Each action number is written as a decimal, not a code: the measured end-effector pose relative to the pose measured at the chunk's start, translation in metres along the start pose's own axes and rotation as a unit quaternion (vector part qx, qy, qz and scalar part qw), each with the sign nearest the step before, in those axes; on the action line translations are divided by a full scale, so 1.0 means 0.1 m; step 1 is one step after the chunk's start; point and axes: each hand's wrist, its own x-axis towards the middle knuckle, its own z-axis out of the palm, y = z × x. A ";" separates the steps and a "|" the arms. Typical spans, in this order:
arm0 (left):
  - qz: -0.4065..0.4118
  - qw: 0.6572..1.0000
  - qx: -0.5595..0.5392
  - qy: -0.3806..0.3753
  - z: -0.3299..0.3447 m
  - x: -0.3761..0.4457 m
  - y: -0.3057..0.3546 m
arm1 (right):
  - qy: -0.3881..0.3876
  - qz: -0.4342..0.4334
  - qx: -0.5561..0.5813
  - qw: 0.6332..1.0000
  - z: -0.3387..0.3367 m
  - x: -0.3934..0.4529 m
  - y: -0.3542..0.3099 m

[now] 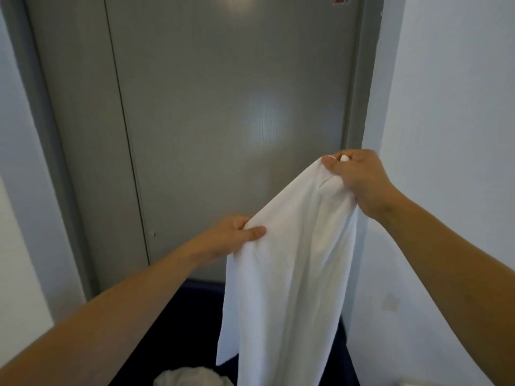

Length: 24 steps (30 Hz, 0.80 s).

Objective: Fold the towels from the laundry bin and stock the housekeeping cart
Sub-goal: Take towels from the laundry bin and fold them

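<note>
both arms outstretched, left hand (237,232) pinching low, right hand (359,179) gripping higher

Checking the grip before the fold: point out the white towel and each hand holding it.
white towel (289,274), head view, middle of the hanging cloth.
left hand (237,232), head view, knuckles by the lower edge.
right hand (359,179), head view, back of the hand.

A grey door (223,107) fills the middle, set in a grey frame (359,93), with soft patches of reflected light on its panel. Pale walls (451,135) stand on both sides. Dark blue floor (178,324) lies at the door's foot.
</note>
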 end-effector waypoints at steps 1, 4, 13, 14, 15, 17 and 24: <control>-0.014 1.000 0.007 0.013 -0.03 -0.02 -0.08 | 0.011 0.010 -0.002 1.000 -0.02 0.01 0.04; -0.030 0.997 -0.004 0.067 -0.09 -0.01 -0.20 | 0.002 0.031 -0.044 0.999 -0.01 0.00 0.17; 0.035 0.938 0.204 0.279 0.00 0.13 -0.11 | -0.013 0.225 0.127 0.966 0.13 0.00 0.29; 0.071 0.937 0.170 0.296 0.12 0.10 -0.05 | -0.014 0.250 0.186 0.950 0.20 -0.01 0.29; 0.109 0.945 0.120 0.283 0.27 0.04 0.02 | -0.012 0.269 0.238 0.933 0.27 -0.03 0.27; 0.150 0.974 0.052 0.159 0.62 -0.11 0.13 | -0.003 0.293 0.309 0.905 0.42 -0.07 0.24; 0.016 0.989 -0.028 0.147 1.20 -0.20 0.10 | -0.039 0.304 0.300 0.903 0.79 -0.21 0.38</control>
